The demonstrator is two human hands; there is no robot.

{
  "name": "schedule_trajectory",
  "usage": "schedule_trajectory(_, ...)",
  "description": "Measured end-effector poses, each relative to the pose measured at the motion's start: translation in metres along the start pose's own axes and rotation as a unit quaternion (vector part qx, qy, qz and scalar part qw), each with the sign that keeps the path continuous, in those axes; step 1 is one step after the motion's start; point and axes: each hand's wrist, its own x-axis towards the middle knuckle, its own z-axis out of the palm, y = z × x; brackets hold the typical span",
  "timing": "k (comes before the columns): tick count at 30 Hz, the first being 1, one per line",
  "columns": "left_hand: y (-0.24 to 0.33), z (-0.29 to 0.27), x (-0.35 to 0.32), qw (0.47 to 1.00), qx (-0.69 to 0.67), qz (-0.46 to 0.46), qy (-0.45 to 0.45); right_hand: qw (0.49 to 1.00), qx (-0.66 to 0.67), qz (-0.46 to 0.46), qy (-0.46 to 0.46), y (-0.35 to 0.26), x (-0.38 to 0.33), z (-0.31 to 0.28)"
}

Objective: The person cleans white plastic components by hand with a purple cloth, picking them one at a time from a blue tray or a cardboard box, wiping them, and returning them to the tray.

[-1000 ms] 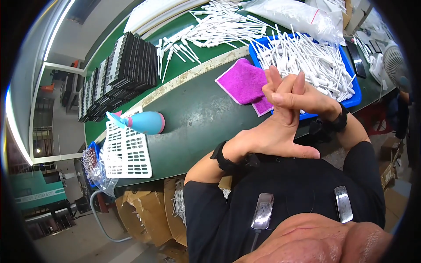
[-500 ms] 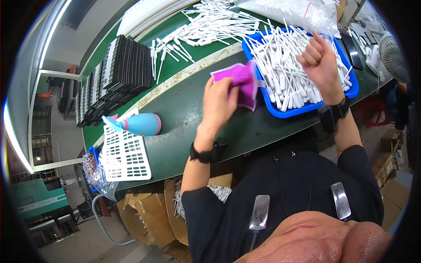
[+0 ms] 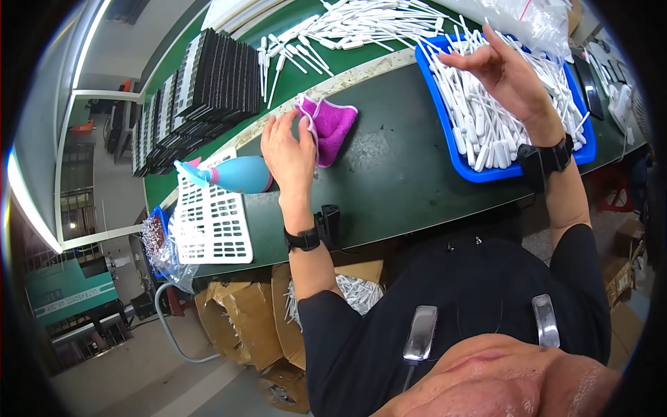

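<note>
The left hand (image 3: 288, 149) is well left of the blue tray (image 3: 479, 175), back upward, fingers bent forward in a grip. The right hand (image 3: 517, 80) hangs over the tray, fingers loosely parted, its forearm rising from the tray's near side. Bands circle both wrists.

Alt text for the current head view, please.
A person's left hand is at the edge of a purple cloth on a green table, near a blue spray bottle. The right hand is over a blue tray of white sticks.
</note>
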Motion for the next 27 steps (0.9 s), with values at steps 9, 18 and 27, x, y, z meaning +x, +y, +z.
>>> schedule_trajectory(9,-0.013,0.07,0.124,0.98,0.127,-0.008,-0.156,0.903,-0.368,-0.155,-0.16,-0.006,0.019,-0.021)
schedule_trajectory(18,-0.026,0.14,0.166,0.895,0.047,-0.19,-0.402,0.876,-0.455,-0.123,-0.106,-0.012,0.014,-0.03)
schedule_trajectory(27,0.086,0.08,0.1,0.91,-0.269,-0.083,-0.305,0.796,-0.539,-0.273,-0.043,-0.002,0.011,-0.035)
